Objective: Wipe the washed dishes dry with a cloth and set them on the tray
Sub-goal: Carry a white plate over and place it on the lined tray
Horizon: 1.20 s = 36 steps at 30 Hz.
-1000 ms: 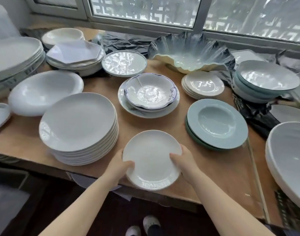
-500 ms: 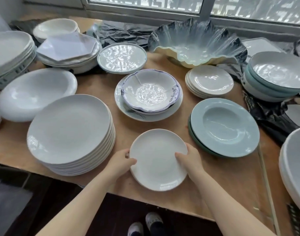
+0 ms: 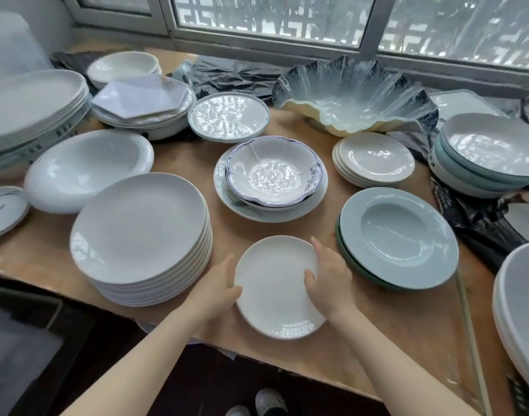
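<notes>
A small white plate (image 3: 275,292) lies low over the wooden table (image 3: 386,331) near its front edge, between a plate stack and green plates. My left hand (image 3: 218,286) holds its left rim, thumb on top. On the opposite rim my right hand (image 3: 329,277) grips it, thumb pressed on the plate's face and fingers reaching along the far edge. I cannot tell whether the plate rests on the wood or hovers just above it. No cloth shows in either hand.
A tall stack of white plates (image 3: 143,232) stands close on the left, pale green deep plates (image 3: 398,235) close on the right. Behind sit a blue-rimmed bowl (image 3: 272,172) and a shell-shaped glass bowl (image 3: 353,100). A large white dish (image 3: 521,301) crowds the right edge.
The small plate has moved away from the table's front edge, farther in over the wood. Both hands stayed on its rim; my right fingers now reach farther along the far edge.
</notes>
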### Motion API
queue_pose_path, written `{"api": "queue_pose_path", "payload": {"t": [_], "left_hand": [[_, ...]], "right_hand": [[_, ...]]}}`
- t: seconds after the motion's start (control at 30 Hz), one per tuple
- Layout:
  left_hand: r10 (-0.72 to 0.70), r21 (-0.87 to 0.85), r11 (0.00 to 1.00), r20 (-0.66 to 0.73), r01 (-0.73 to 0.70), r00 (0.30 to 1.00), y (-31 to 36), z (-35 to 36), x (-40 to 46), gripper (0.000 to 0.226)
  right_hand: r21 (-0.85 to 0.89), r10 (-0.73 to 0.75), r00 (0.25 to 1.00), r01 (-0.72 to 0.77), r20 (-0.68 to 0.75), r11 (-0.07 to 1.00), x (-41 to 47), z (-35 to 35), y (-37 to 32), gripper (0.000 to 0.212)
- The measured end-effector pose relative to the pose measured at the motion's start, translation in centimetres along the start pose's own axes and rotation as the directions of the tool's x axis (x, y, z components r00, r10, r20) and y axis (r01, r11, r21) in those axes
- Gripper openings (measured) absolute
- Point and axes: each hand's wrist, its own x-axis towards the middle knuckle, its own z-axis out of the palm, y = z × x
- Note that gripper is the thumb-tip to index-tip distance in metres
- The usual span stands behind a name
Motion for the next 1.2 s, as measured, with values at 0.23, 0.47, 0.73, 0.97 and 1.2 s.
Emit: {"api": "queue_pose_path", "payload": {"t": [0.23,0.47,0.73,0.97,1.2], "left_hand": [[0.232,0.360,0.913,-0.079,-0.189,0.969,0.6,-4.1,-3.7,0.051],[0.241,0.527,0.850,-0.403,0.008,0.883,-2.4,-9.5,-10.4,0.057],[-0.131,0.286,0.843,-0.714,0.456,0.688,-11.1,-11.7,-26.3,0.057],[-0.404,-0.003,0.672,-0.840,0.740,0.363,-17.5,-6.7,-47.2,0.059],[-0.565,-0.245,0.459,-0.823,0.854,0.067,-21.7,4.6,-69.4,0.065]], "right_hand": [[-0.014,-0.469,0.838,0.492,0.279,0.870,1.5,-2.5,-6.8,0.043],[0.071,-0.747,0.602,0.764,0.281,0.642,2.5,-3.3,-18.1,0.037],[0.234,-0.918,0.138,0.943,0.372,0.237,-6.6,2.8,-33.2,0.037],[0.368,-0.845,-0.311,0.918,0.435,-0.148,-25.1,7.1,-41.0,0.042],[0.519,-0.690,-0.630,0.747,0.356,-0.415,-49.7,11.1,-43.7,0.040]]}}
